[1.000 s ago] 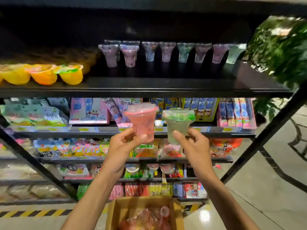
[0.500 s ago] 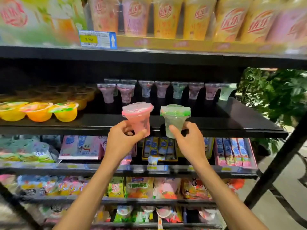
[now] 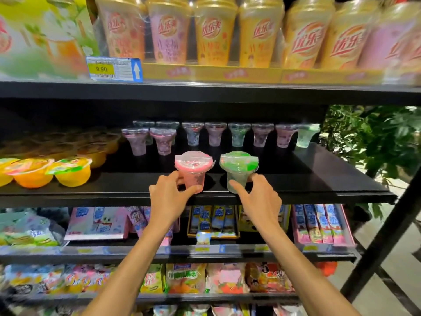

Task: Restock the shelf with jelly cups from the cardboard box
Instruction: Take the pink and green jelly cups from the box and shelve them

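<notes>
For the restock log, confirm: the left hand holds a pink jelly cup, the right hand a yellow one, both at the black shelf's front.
Wrong colour: the right hand grips a green jelly cup, not a yellow one, as the head view shows. The left hand holds the pink jelly cup, both at the front of the black shelf.
</notes>
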